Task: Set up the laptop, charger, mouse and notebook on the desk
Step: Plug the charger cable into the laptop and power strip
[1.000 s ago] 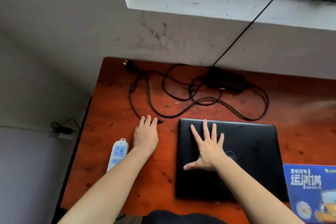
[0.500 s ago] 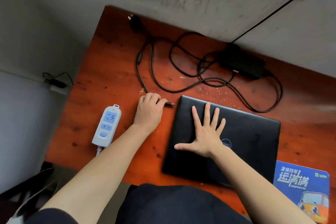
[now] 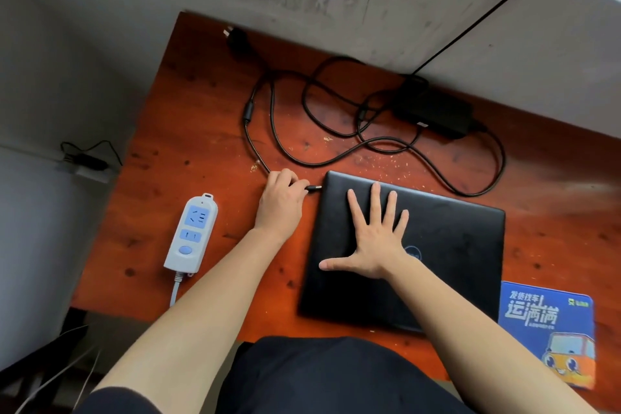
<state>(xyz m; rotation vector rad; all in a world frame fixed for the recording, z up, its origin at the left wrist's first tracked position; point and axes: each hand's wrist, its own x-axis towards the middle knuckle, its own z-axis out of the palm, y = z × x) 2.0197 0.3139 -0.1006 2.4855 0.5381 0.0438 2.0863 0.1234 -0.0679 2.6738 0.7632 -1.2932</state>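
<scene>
Head view only. Finds the laptop closed and flat toward the front of the surface, with the right grip released, fingers spread and pressed on the lid. Notes the left grip pinching the charger plug, now brought up to the laptop's left rear corner; a second ago lay on the surface, barely reached. Cannot tell whether seated in the port or merely touching the edge. Records charger brick and looped cable at the back, wall plug loose, power strip at left, blue printed pad at right. Judges laptop-end connection nearly made; mains plug, mouse and notebook outstanding.
</scene>
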